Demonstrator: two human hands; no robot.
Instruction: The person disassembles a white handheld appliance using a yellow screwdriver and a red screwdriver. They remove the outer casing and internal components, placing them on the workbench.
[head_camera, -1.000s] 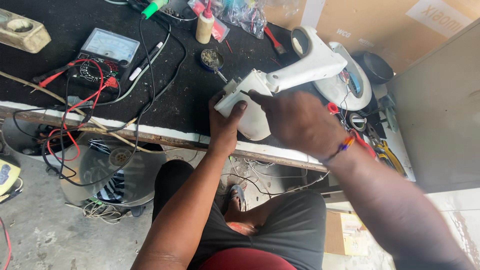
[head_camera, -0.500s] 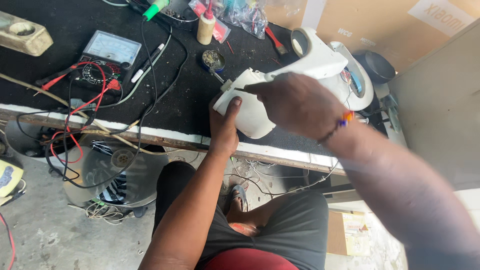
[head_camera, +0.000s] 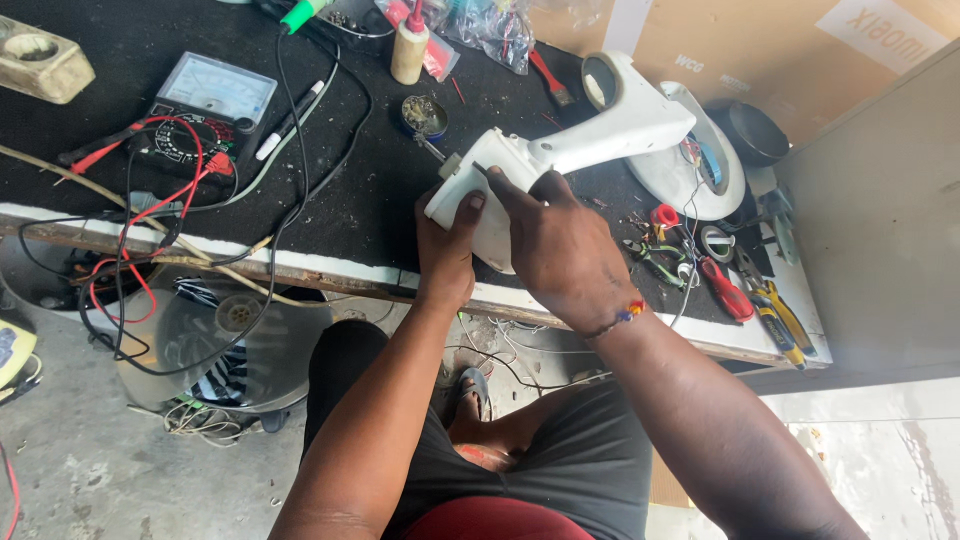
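My left hand (head_camera: 447, 248) grips the lower end of a white plastic appliance housing (head_camera: 590, 130) held just above the near edge of the black-topped workbench (head_camera: 340, 200). My right hand (head_camera: 560, 245) covers the housing's body from the right, with its fingertips on a thin dark tool or screw at the housing's top face. The housing's long neck, with a round hole at its end, points up and to the right over the bench. A beaded band circles my right wrist.
An analogue multimeter (head_camera: 205, 100) with red and black leads lies at left. A glue bottle (head_camera: 408, 45), a small solder tin (head_camera: 425, 115), a white round base (head_camera: 700, 165), pliers and screwdrivers (head_camera: 740, 295) lie around. A fan grille (head_camera: 215, 340) sits on the floor under the bench.
The housing has tilted so its neck points further up and right. My right hand has shifted lower onto its body, while my left hand keeps its hold.
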